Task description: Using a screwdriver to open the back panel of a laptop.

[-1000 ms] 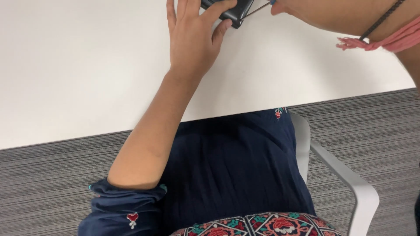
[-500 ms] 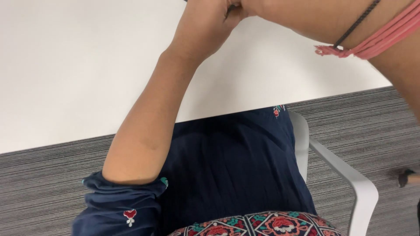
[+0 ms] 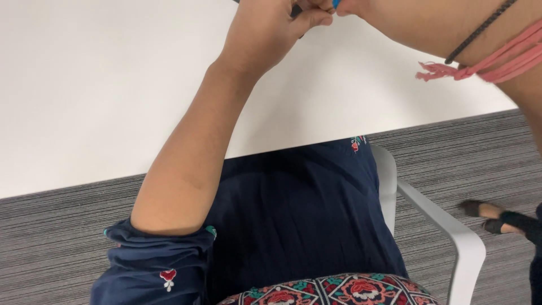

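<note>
My left hand (image 3: pixel 271 28) is curled into a fist over the white table (image 3: pixel 101 101), at the top edge of the view. A sliver of a small dark object (image 3: pixel 296 11) shows between its fingers. My right hand (image 3: pixel 353 7) meets it from the right and is almost wholly cut off by the frame; a bit of blue (image 3: pixel 336 3) shows where the two touch. Pink threads (image 3: pixel 485 65) and a black cord (image 3: pixel 477 34) are tied round my right wrist.
The table's near edge runs just above my lap, which is covered by navy cloth (image 3: pixel 299 226). A white chair armrest (image 3: pixel 446 226) curves at the right. Grey striped carpet (image 3: pixel 56 237) lies below. Another person's foot in a dark sandal (image 3: pixel 494 214) rests at the far right.
My left hand has gone from spread fingers beside the dark object to a closed fist around it, and both hands have shifted up toward the frame's top edge. A foot has appeared at the right.
</note>
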